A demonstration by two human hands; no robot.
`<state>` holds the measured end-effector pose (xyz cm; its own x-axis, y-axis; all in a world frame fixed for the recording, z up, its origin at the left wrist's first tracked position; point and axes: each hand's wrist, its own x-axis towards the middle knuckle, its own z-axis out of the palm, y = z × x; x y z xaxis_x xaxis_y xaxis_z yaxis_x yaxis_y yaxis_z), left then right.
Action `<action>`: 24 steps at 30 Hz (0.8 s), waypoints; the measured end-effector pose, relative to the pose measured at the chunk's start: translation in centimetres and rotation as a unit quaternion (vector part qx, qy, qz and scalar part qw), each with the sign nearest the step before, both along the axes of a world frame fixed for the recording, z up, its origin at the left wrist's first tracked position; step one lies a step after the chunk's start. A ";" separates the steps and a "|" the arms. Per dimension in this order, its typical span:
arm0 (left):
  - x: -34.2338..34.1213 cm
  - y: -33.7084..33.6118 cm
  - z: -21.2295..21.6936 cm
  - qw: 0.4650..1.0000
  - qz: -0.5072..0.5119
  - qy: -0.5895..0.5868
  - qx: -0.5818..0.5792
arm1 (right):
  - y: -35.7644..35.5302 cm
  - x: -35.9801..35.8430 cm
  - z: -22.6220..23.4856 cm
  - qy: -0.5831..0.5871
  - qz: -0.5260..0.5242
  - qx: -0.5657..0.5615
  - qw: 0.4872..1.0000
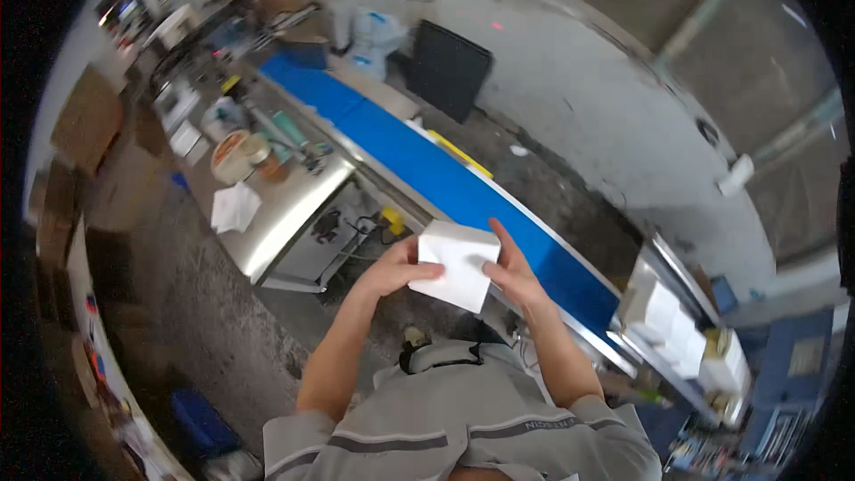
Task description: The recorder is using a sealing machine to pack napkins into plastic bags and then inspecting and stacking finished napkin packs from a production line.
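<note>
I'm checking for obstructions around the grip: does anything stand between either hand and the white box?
Nothing visible does: the left hand and right hand hold the white box directly, from opposite sides.

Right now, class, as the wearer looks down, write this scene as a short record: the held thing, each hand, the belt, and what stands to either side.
Held thing: white box, gripped between both hands; inside not visible
Left hand: on the box's left side, thumb across its face
Right hand: on the box's right side, thumb on its face
Belt: blue conveyor belt, slanting from upper left to lower right
To the left: metal table bearing white paper and clutter
To the right: white blocky items near the belt's end
</note>
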<state>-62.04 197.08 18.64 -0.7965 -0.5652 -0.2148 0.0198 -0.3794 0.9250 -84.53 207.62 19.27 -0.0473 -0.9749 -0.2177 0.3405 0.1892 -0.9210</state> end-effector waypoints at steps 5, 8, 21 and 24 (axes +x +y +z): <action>7.5 -1.7 -1.8 0.994 0.108 -0.007 0.031 | -7.3 6.1 -0.6 0.056 0.052 0.035 0.996; 12.5 -4.2 -3.1 0.975 0.191 -0.052 0.106 | -13.6 7.8 -1.6 -0.008 0.062 0.058 0.996; 25.5 -2.9 -21.5 0.836 0.422 -0.330 0.123 | -62.5 17.3 -14.4 -0.181 -0.085 0.007 0.980; 25.6 -3.8 -21.0 0.804 0.313 -0.485 0.144 | -69.4 19.8 -19.0 -0.174 -0.089 0.030 0.980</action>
<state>-36.47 193.24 -2.36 0.2455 -0.6053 -0.7572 -0.3861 -0.7775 0.4963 -64.70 138.25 0.23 -0.1280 -0.9431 -0.3068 0.6648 0.1479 -0.7322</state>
